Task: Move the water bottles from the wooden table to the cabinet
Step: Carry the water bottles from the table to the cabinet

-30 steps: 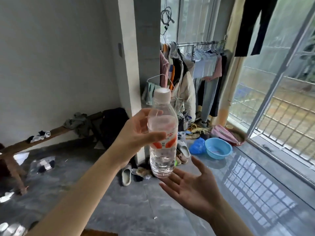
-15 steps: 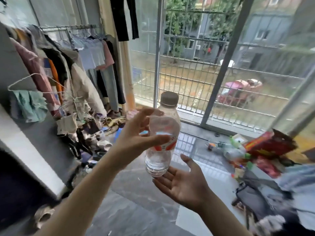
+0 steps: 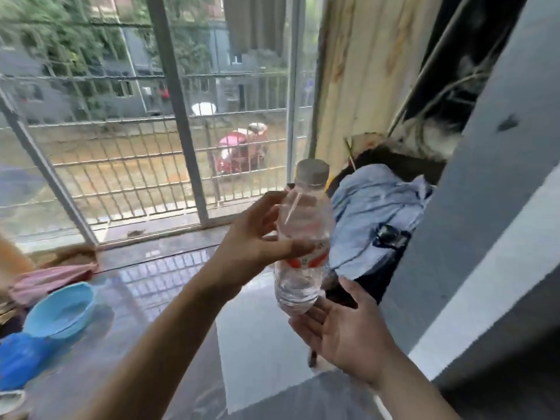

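I hold a clear water bottle (image 3: pixel 303 237) upright in my left hand (image 3: pixel 254 250), thumb across its red label. My right hand (image 3: pixel 345 334) lies flat, palm up, just under its base. A blue basin (image 3: pixel 60 310) sits on the glossy floor (image 3: pixel 169 286) by the barred window (image 3: pixel 145 140).

this is a lived-in room of a home, at street level. a tall barred window (image 3: pixel 145 153) looks out on a muddy street and grey buildings. the floor (image 3: pixel 169 286) is glossy dark tile. a blue plastic basin (image 3: pixel 60 310) sits on it at the left, beside a folded pink cloth (image 3: pixel 51 280). a heap of pale blue clothing (image 3: pixel 375 213) lies at the right, next to a grey wall (image 3: pixel 485 207). a yellowish curtain (image 3: pixel 357 71) hangs by the window.
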A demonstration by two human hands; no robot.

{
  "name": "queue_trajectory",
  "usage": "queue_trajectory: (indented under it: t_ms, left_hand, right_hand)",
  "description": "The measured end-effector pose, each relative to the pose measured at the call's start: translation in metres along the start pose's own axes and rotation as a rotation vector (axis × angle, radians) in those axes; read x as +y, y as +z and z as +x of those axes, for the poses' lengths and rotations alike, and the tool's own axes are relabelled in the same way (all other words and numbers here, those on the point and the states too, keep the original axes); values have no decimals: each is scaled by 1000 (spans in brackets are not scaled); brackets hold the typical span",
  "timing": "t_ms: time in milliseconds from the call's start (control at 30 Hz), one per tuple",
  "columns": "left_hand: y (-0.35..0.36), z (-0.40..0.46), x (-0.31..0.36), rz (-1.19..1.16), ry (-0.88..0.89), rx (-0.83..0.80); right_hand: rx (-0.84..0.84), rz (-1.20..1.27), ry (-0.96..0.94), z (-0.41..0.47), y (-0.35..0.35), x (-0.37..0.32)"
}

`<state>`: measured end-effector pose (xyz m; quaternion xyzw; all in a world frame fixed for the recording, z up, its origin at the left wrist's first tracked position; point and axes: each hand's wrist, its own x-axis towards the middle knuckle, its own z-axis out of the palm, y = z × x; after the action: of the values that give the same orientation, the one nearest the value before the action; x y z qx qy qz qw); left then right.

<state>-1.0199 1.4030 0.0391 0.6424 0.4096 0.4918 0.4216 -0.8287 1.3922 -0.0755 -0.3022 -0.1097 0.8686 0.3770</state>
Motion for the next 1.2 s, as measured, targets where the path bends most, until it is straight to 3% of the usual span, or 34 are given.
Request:
queue_trajectory:
  t_ms: [233,467,933,1200]
  left_hand:
    - [132,48,-2,-100,133,-183]
    - [217,80,-6,-203,102,-504]
    - [351,78,9,-421,147,-1117]
    - [424,37,33,-471,145,-1304]
  right_hand:
    - [109,57,-211,-80,-78,-51]
    - [291,261,-376,-125,-120,-66]
    - [449,600,-875,-213,-133,-17]
    - [490,707,-1076,-274,-159,9]
